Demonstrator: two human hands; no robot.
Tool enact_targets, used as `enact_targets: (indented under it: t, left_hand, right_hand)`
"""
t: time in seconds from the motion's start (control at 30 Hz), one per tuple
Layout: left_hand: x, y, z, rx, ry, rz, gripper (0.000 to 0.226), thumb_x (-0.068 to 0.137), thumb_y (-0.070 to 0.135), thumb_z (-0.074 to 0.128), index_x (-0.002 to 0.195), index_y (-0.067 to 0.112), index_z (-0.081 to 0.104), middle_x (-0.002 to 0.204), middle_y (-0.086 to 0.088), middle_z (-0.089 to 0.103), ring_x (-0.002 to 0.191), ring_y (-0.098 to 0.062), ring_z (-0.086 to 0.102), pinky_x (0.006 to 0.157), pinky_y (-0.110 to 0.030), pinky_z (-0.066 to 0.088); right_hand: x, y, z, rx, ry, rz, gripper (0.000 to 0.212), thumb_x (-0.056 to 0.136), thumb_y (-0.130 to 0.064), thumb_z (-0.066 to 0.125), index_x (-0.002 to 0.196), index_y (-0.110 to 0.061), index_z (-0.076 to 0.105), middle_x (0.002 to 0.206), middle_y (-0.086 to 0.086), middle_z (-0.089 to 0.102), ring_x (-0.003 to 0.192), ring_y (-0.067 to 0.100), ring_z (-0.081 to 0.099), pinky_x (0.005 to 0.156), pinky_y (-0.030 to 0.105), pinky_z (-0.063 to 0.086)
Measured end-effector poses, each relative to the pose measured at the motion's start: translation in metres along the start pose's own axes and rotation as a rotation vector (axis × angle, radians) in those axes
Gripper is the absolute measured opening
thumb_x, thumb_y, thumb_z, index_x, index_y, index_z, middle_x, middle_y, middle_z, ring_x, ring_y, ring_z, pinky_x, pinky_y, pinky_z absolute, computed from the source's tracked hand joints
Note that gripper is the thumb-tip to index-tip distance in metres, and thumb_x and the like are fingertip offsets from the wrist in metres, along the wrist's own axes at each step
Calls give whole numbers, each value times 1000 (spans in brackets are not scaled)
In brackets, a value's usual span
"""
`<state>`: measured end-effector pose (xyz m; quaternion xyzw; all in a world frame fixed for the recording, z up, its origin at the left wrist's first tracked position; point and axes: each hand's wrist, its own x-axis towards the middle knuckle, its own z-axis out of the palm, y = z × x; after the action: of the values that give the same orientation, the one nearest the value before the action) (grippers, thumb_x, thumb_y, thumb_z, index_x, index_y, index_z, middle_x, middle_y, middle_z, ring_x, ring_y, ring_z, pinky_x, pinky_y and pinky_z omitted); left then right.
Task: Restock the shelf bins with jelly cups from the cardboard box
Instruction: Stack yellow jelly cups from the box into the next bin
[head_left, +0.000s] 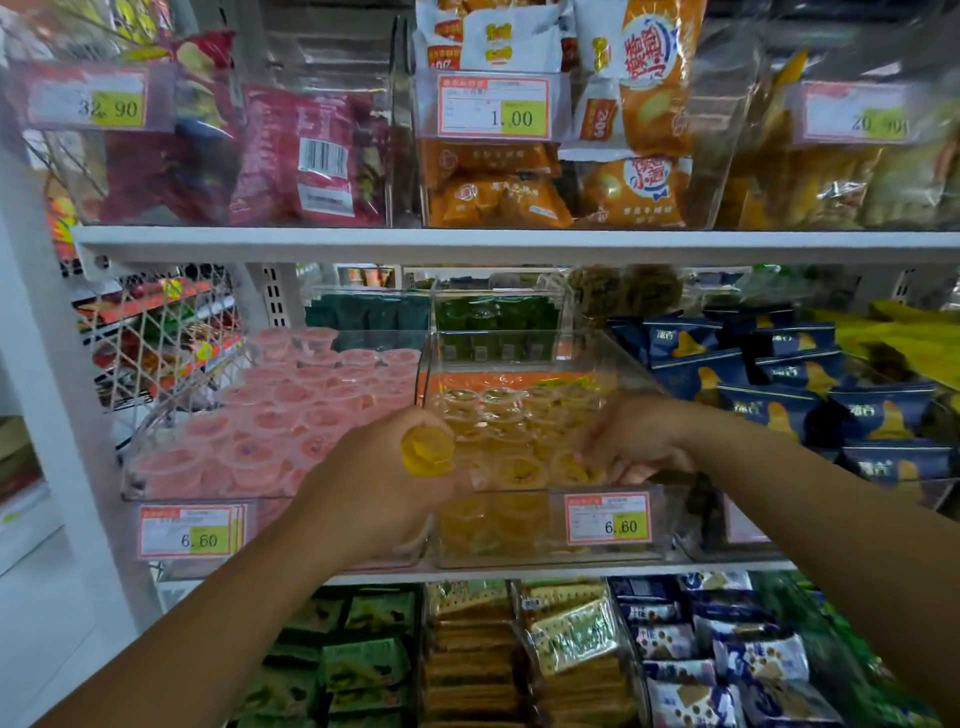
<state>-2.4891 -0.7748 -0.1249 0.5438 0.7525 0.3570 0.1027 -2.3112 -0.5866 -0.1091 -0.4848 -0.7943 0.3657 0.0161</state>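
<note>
On the middle shelf a clear bin (524, 358) holds several yellow jelly cups (519, 470). My left hand (379, 478) grips one yellow jelly cup (427, 451) at the bin's front left corner, just above its rim. Inside the bin's right side my right hand (631, 441) reaches in, fingers curled down among the cups; whether it holds one is hidden. Left of it, a second clear bin (156, 441) is full of pink jelly cups (291, 410). The cardboard box is out of view.
Price tags reading 6.60 (608, 517) hang on both bin fronts. Blue snack packets (779, 379) fill the bin to the right. The white shelf above (467, 244) carries bins of red and orange packets. Below are green, yellow and blue biscuit packs (571, 644).
</note>
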Motion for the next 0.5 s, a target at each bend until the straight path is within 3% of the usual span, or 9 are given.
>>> enact_targets:
  t: [0.07, 0.17, 0.27, 0.33, 0.5]
  left_hand:
    - [-1, 0, 0, -73, -32, -11, 35, 74, 52, 73, 103, 38, 59, 89, 19, 62, 74, 5, 57, 64, -22, 41]
    - [-2, 2, -1, -113, -81, -22, 40, 76, 47, 70, 112, 38, 56, 84, 17, 62, 63, 6, 57, 58, -19, 40]
    - [0, 7, 2, -31, -89, 42, 45, 76, 48, 69, 117, 43, 51, 108, 23, 58, 86, 2, 58, 74, -28, 51]
    - [4, 12, 7, 43, -78, 82, 54, 77, 50, 71, 125, 48, 45, 122, 22, 55, 94, -3, 59, 84, -34, 53]
    - [12, 29, 26, 103, -42, 178, 77, 72, 59, 74, 132, 55, 25, 135, 19, 53, 92, -1, 59, 74, -25, 51]
  right_hand:
    - [2, 0, 2, -99, -12, -1, 31, 95, -17, 58, 124, -5, 60, 109, 18, 68, 105, 29, 65, 83, 35, 51]
    - [0, 1, 1, -83, 4, -25, 26, 96, -21, 58, 120, -12, 63, 106, 15, 68, 91, 20, 64, 71, 27, 51]
    - [-10, 0, -5, -39, 159, -198, 14, 94, -18, 61, 106, -18, 68, 104, 9, 70, 84, 17, 65, 64, 20, 52]
    - [-21, -6, -7, 68, 170, -331, 13, 92, -19, 64, 104, -18, 70, 99, 4, 72, 88, 16, 67, 67, 18, 53]
    - [-49, -15, 5, 420, -246, -389, 49, 78, -39, 67, 117, -9, 65, 106, 11, 70, 86, 20, 67, 70, 25, 55]
